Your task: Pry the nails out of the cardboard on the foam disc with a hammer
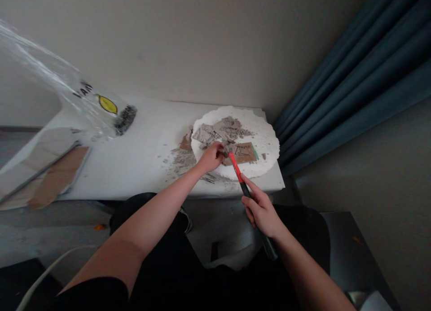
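My right hand (261, 208) is wrapped round the black grip of a hammer (239, 173) with a red neck; its head rests among the rubble on a white foam disc (266, 138). My left hand (211, 156) is closed, pinching something small next to the hammer head; I cannot make out what. Grey and brown broken pieces (220, 131) and a brown board piece (245, 151) lie on the disc. More crumbs (182, 160) are scattered on the white table (134, 154) beside it.
A clear plastic bag (67, 95) with a yellow mark hangs at the left. Flat boards (55, 176) lean off the table's left end. A dark blue curtain (353, 86) hangs on the right, a beige wall behind. A white cable (43, 275) runs at bottom left.
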A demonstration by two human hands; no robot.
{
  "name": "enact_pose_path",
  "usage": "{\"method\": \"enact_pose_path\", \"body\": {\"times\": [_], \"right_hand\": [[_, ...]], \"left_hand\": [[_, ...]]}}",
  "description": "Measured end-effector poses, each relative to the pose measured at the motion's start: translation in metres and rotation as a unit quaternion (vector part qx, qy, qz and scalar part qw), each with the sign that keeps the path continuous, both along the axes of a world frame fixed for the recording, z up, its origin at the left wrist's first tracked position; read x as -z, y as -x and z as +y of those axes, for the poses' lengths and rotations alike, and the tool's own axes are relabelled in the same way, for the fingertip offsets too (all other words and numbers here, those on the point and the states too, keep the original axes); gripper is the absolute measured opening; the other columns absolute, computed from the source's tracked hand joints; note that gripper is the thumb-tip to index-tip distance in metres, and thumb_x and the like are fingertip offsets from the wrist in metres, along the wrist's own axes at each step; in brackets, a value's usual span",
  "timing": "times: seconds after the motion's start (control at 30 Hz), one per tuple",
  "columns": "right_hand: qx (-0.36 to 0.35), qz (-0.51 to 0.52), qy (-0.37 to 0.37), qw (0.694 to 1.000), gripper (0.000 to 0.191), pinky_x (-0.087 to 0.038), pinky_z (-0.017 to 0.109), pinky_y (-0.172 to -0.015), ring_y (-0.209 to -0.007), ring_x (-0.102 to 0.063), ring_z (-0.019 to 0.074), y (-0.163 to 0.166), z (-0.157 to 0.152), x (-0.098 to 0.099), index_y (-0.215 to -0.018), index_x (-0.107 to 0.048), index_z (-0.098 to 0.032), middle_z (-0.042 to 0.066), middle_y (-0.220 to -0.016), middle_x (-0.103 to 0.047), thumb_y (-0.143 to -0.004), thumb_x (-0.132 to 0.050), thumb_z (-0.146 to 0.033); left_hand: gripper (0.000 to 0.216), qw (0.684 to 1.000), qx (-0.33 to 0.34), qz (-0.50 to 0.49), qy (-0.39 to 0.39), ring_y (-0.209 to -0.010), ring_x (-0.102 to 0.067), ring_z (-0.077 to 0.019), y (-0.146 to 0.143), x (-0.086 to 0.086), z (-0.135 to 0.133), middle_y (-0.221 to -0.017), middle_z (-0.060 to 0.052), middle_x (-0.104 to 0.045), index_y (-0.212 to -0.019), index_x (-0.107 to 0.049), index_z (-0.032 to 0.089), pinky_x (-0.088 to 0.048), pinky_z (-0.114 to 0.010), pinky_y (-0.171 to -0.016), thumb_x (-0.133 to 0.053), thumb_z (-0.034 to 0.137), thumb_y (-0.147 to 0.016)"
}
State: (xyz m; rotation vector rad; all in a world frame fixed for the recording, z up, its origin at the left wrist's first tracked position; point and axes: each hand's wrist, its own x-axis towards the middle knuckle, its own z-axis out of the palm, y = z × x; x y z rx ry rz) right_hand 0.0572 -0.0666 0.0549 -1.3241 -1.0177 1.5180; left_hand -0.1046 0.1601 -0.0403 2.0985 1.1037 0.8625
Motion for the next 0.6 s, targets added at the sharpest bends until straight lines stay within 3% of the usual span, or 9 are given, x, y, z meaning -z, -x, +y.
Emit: {"method": "enact_pose_path", "body": {"times": [0.3, 0.47, 0.6], "right_hand": [[-0.002, -0.008, 0.005, 1.0, 0.075, -0.028, 0.017, -0.033, -0.034, -0.034, 0.0081, 0.0007, 0.0006, 0.0021, -0.164, -0.028, -0.021, -0.012, -0.049, -0.037, -0.095, -0.056, -0.032], [0.004, -0.007, -0.011, 1.0, 0.072, -0.029, 0.016, -0.035, -0.035, -0.034, 0.0073, 0.0026, -0.0027, 0.0033, -0.164, -0.028, -0.026, -0.012, -0.051, -0.036, -0.097, -0.055, -0.032], [-0.004, -0.005, 0.012, 1.0, 0.074, -0.028, 0.016, -0.033, -0.034, -0.032, 0.008, 0.0033, -0.0022, 0.0037, -0.163, -0.03, -0.022, -0.013, -0.049, -0.034, -0.095, -0.057, -0.033]], "left_hand": [[0.033, 1.0, -0.008, -0.016, 0.005, -0.084, -0.064, -0.02, -0.0026, -0.0005, 0.0041, -0.089, -0.004, -0.067, -0.101, -0.059, 0.019, -0.053, -0.038, -0.088, -0.046, 0.004, -0.074], [0.032, 1.0, -0.025, -0.019, -0.001, -0.083, -0.064, -0.021, -0.0047, -0.0023, 0.007, -0.09, -0.005, -0.066, -0.096, -0.058, 0.018, -0.053, -0.039, -0.086, -0.046, 0.003, -0.071], [0.034, 0.999, -0.033, -0.027, 0.017, -0.082, -0.064, -0.0202, -0.0047, -0.0064, 0.0087, -0.087, -0.003, -0.067, -0.1, -0.06, 0.019, -0.053, -0.036, -0.082, -0.044, 0.004, -0.073]]}}
